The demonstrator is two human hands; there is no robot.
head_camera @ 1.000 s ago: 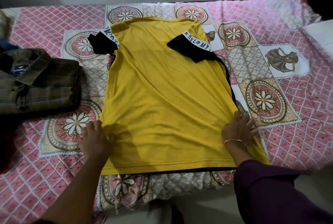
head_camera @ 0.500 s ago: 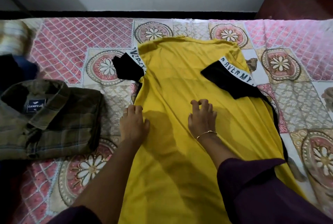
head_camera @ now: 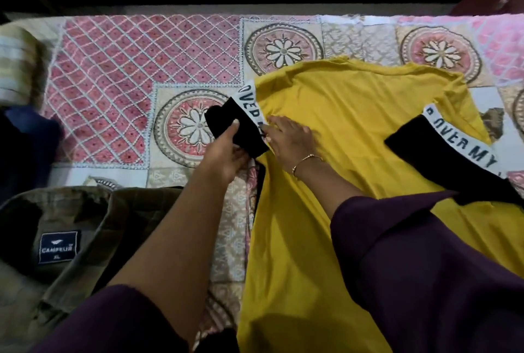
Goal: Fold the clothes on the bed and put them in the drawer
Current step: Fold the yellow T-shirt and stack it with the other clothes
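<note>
A yellow T-shirt (head_camera: 334, 137) lies spread flat on the bed (head_camera: 119, 91), back side up. Both of its sleeves are black with a white lettered band. My left hand (head_camera: 224, 151) grips the black left sleeve (head_camera: 241, 131), thumb on top of the cloth. My right hand (head_camera: 289, 137) lies with fingers straight on the yellow cloth just beside that sleeve's white band. The right sleeve (head_camera: 442, 151) lies folded in over the shirt's right side. My purple sleeves hide the shirt's lower part.
A folded olive checked shirt (head_camera: 85, 228) with a blue neck label lies at the left, close to my left arm. Dark blue cloth (head_camera: 31, 140) and a striped cloth (head_camera: 17, 66) sit at the bed's left edge. A wall runs behind the bed.
Both hands have moved up the shirt from its middle to the left sleeve. My left hand has taken hold of the black sleeve. The view has shifted closer and to the left.
</note>
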